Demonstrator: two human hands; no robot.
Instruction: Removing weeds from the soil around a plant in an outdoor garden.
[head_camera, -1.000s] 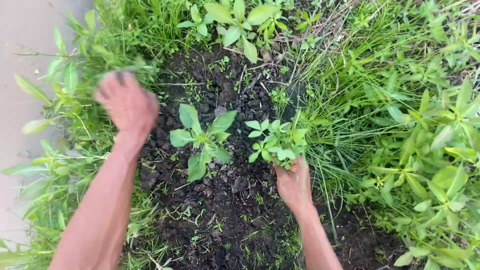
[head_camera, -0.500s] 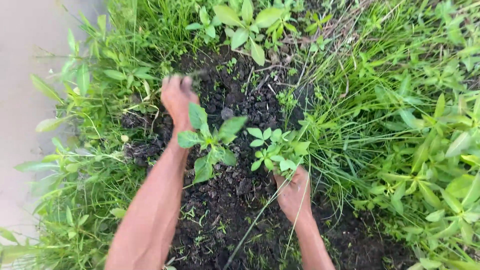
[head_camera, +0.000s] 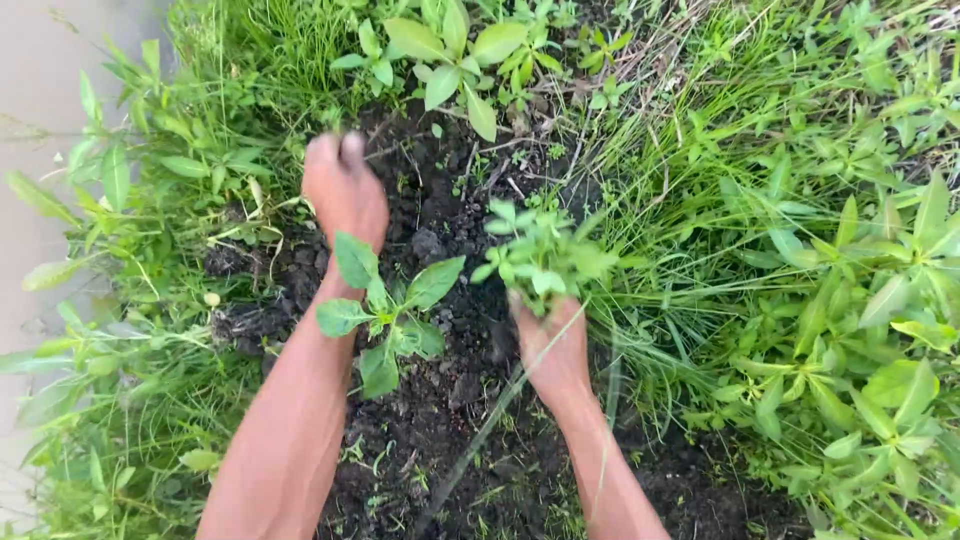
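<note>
Weeds (head_camera: 540, 255) with small green leaves stick up from the right hand (head_camera: 552, 345), which is closed tight around their stems, in the middle of the patch. Dark soil (head_camera: 450, 400) lies under both hands. Just left of the weeds stands a small plant (head_camera: 385, 305) with wide leaves, rooted in the soil. The left hand (head_camera: 343, 190) is farther away, behind that plant, with its fingers pointing down at the dirt; they look bent, but I cannot tell if they hold anything. A bigger leafy plant (head_camera: 450, 50) grows at the far edge. Thick grass (head_camera: 760, 250) fills the right side, and a pale path (head_camera: 40, 100) runs along the left.
</note>
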